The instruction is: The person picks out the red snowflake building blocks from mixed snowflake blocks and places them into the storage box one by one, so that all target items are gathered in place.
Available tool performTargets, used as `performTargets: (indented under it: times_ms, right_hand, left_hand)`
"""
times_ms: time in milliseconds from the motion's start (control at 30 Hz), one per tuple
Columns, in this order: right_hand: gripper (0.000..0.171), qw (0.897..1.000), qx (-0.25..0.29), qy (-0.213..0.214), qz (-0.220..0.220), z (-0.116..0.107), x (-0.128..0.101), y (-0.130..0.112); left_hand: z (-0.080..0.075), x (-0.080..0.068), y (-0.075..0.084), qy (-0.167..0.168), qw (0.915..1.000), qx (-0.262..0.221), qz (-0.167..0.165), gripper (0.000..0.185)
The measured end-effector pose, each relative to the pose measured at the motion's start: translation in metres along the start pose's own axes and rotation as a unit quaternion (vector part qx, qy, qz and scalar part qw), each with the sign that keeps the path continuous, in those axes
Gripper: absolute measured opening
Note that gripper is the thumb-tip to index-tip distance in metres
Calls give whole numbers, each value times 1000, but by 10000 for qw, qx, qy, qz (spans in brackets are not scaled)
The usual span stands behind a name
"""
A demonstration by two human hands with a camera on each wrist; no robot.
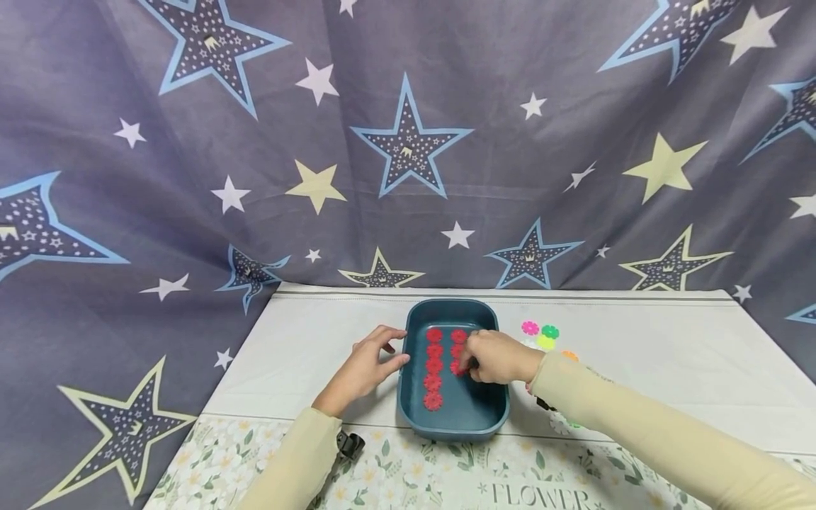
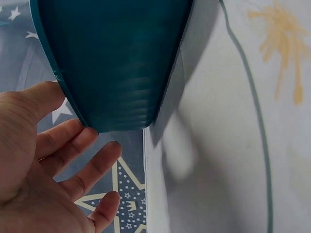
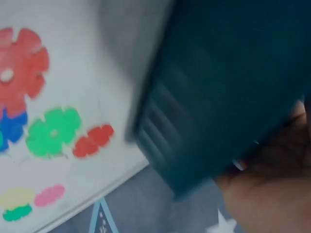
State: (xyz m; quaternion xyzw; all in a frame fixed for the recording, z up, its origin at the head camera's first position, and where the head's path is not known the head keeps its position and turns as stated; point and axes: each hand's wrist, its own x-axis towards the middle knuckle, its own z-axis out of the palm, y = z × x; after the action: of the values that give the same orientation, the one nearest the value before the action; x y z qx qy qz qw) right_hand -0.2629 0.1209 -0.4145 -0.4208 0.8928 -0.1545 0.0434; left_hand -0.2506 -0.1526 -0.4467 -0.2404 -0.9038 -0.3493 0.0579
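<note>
Head view is showing my right hand (image 1: 499,356) reaching over the right wall of the teal tray (image 1: 454,423), fingers curled and pinching a red flower disc (image 1: 457,367) at the lower end of the tray's right-hand row. That row is lying just beside a longer left row of red discs (image 1: 433,367) on the tray floor, the two rows running from the far wall toward the near wall. My left hand (image 1: 366,367) is resting against the outside of the tray's left wall, fingers straight and spread, holding nothing; the left wrist view is confirming fingertips (image 2: 92,135) touching the wall (image 2: 121,63). Right of the tray, loose discs are lying on the white tablecloth (image 1: 669,347): pink (image 1: 530,327), green (image 1: 550,331), yellow (image 1: 545,342). Right wrist view is blurred; it is showing the tray's outer wall (image 3: 223,92) and coloured discs beside it, among them a green one (image 3: 52,132).
</note>
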Motion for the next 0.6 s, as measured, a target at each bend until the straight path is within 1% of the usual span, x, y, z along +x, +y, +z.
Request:
performTargets:
  times_ms: [67,133,233,300,367,433,533,600]
  right_hand:
    - [20,9997,183,147,48,-10,-3,3]
    - [19,9984,369,383,186,-23,-9,8]
    - [16,9946,547,731,495,-42,-24,18]
    - [14,9918,593,889,706,-49,-37,25]
    - [13,9901,613,969,811,-49,-51,32]
    - [13,9895,575,999,874,-44,-65,39]
    - [16,9879,597,978,1043,-30,-86,49]
    - [18,9886,565,919,1053,-18,-97,53]
  left_hand:
    - [1,0,-1,14,10000,-11,11,40]
    - [1,0,0,22,10000,-47,12,40]
    - [2,0,0,49,10000,-36,16,40]
    - [1,0,0,44,10000,-46,11,40]
    - [1,0,-1,64,10000,-36,36,40]
    - [0,0,-1,82,9999,-20,79,41]
    - [1,0,-2,79,9999,14,120,41]
    - [1,0,-2,58,9999,32,93,41]
